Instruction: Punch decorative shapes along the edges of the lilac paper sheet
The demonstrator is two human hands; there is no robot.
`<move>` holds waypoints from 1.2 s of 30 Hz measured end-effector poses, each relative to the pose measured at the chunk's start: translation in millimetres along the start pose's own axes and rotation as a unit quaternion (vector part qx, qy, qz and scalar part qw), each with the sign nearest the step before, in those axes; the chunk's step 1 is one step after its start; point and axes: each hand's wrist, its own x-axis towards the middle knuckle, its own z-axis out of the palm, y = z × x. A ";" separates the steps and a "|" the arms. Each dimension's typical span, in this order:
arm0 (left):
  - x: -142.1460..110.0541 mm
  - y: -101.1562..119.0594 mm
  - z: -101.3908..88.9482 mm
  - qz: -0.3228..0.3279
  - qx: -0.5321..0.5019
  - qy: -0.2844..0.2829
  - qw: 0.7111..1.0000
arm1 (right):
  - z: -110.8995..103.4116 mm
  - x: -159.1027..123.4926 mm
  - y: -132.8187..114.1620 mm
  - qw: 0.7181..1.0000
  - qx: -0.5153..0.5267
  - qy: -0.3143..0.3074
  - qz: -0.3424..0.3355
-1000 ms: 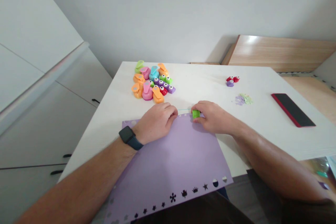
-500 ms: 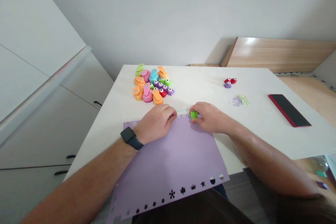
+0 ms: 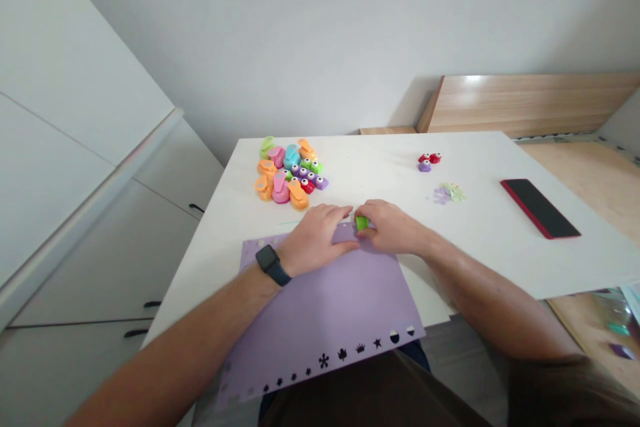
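Closer together than a moment ago: left hand (image 3: 315, 240) and right hand (image 3: 393, 227), nearly meeting at the far edge of a purple paper sheet (image 3: 325, 307), with the sheet lying squarer to the table's edge. Around them, white cupboards (image 3: 100, 247) along the left, a pale wall (image 3: 300, 33) behind, a wooden board (image 3: 505, 103) beyond the far right corner. On a white table (image 3: 400, 167), a heap of colourful craft punches (image 3: 285, 177) toward the far left, a black phone (image 3: 540, 208) in a red case off to the right, three small punches (image 3: 429, 162) and a scatter of paper scraps (image 3: 449, 194) between heap and phone.

Likely trouble: the sheet sliding on the smooth tabletop under uneven pressure, or its edge creasing or tearing if pulled off line, with a crooked row of holes as the result.

Left hand nearly flat, fingers close together, pressing on the sheet, a black watch (image 3: 270, 265) on the wrist. Right hand curled, fingers and thumb pinching a small green punch (image 3: 362, 223) at the sheet's far edge, just beside the left fingertips.
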 end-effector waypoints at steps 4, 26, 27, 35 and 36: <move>15.7 9.7 3.3 -0.002 -0.013 -0.039 0.999 | -0.1 0.7 -0.9 1.000 -0.013 0.003 -0.006; 27.6 6.8 10.5 -0.005 -0.027 -0.068 0.997 | 2.9 -2.4 1.4 0.998 -0.047 0.014 -0.029; 27.5 6.9 10.5 -0.006 -0.024 -0.068 0.997 | 3.0 -2.6 1.1 0.998 -0.049 0.014 -0.029; 27.9 8.8 9.4 -0.002 -0.018 -0.067 0.998 | 0.9 -1.5 -1.2 0.998 -0.058 0.008 -0.025; 28.1 8.7 9.4 -0.001 -0.018 -0.067 0.998 | 0.8 -1.4 -1.3 0.998 -0.056 0.007 -0.024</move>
